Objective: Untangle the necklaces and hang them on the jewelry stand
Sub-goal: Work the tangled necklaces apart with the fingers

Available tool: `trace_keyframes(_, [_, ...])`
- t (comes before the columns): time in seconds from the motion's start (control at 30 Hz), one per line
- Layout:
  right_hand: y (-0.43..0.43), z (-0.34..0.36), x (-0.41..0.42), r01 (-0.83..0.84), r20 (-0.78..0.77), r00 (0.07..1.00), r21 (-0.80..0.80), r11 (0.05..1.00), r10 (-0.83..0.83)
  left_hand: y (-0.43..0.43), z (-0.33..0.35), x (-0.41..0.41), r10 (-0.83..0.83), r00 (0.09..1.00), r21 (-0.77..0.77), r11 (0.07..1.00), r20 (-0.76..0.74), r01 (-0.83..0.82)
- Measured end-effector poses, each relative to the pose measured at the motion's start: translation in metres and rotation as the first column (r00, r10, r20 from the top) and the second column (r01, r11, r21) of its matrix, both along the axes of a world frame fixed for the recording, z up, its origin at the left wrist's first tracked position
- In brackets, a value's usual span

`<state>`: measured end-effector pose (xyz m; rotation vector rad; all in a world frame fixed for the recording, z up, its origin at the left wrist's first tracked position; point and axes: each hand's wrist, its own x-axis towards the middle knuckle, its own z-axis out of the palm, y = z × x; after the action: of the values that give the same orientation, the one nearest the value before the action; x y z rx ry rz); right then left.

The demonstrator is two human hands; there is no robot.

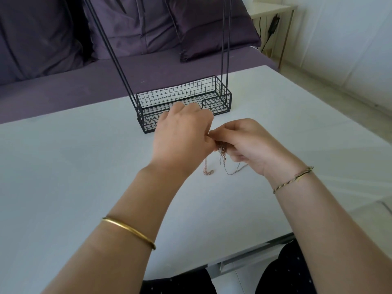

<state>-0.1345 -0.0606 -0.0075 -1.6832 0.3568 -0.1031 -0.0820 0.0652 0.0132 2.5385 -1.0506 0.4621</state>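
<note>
A tangle of thin necklaces point(222, 154), rose-gold and silver chains, hangs between my two hands just above the white table point(84, 166). My left hand point(182, 134) pinches the top of the tangle with curled fingers. My right hand point(250, 143) grips the same bunch from the right. Loose chain ends trail down onto the table below the hands. Behind the hands stands the black wire jewelry stand point(184, 98), with a mesh basket base and tall thin rods rising out of the top of the view; its hanging bars are out of sight.
A purple sofa with cushions point(137, 28) runs along the table's far edge. A small white side table point(273, 15) with cables stands at the back right. The table's near edge lies by my lap.
</note>
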Motion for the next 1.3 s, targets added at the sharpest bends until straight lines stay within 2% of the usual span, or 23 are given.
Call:
trace_keyframes(0.1, [0.001, 0.002, 0.000, 0.015, 0.012, 1.000, -0.016, 1.000, -0.015, 0.000, -0.001, 0.001, -0.005, 0.999, -0.050, 0.999, -0.051, 0.002])
trace_keyframes(0.2, [0.003, 0.003, 0.001, 0.041, 0.010, 0.999, 0.010, 0.999, -0.041, 0.001, -0.002, 0.004, -0.038, 0.970, -0.136, 0.991, -0.240, 0.005])
trace_keyframes(0.3, [0.004, 0.004, 0.003, 0.076, -0.006, 0.997, 0.080, 0.994, -0.076, 0.002, -0.001, 0.005, -0.089, 0.897, -0.265, 0.964, -0.432, -0.032])
trace_keyframes(0.37, [0.005, 0.004, 0.004, 0.093, -0.016, 0.996, 0.130, 0.987, -0.092, 0.002, -0.001, 0.006, -0.132, 0.858, -0.325, 0.945, -0.496, -0.042])
trace_keyframes(0.43, [0.005, 0.005, 0.004, 0.091, -0.022, 0.996, 0.143, 0.985, -0.089, 0.002, -0.003, 0.007, -0.158, 0.869, -0.349, 0.937, -0.468, -0.018])
trace_keyframes(0.57, [0.002, 0.006, 0.002, 0.025, 0.004, 1.000, 0.087, 0.996, -0.025, 0.007, -0.009, 0.016, -0.124, 0.972, -0.272, 0.960, -0.197, 0.067])
trace_keyframes(0.77, [0.001, 0.003, 0.002, 0.030, 0.052, 0.998, -0.075, 0.997, -0.026, 0.008, -0.012, 0.016, -0.188, 0.977, -0.236, 0.959, -0.099, 0.160])
trace_keyframes(0.9, [0.001, 0.000, 0.004, 0.094, 0.029, 0.995, -0.043, 0.995, -0.093, 0.004, -0.011, 0.012, -0.219, 0.973, -0.197, 0.960, -0.078, 0.200])
trace_keyframes(1.03, [0.004, 0.000, 0.005, 0.157, -0.008, 0.988, 0.078, 0.984, -0.157, 0.002, -0.009, 0.011, -0.211, 0.975, -0.205, 0.959, -0.065, 0.194])
trace_keyframes(1.13, [0.005, 0.002, 0.003, 0.143, -0.032, 0.990, 0.199, 0.970, -0.139, 0.003, -0.008, 0.012, -0.195, 0.978, -0.221, 0.960, -0.076, 0.174])
trace_keyframes(1.23, [0.004, 0.006, 0.002, 0.065, -0.038, 0.998, 0.256, 0.965, -0.057, 0.003, -0.008, 0.013, -0.195, 0.970, -0.260, 0.954, -0.149, 0.152])
trace_keyframes(1.3, [0.003, 0.008, 0.001, 0.013, -0.015, 1.000, 0.255, 0.967, -0.009, 0.004, -0.005, 0.012, -0.198, 0.937, -0.339, 0.936, -0.289, 0.093])
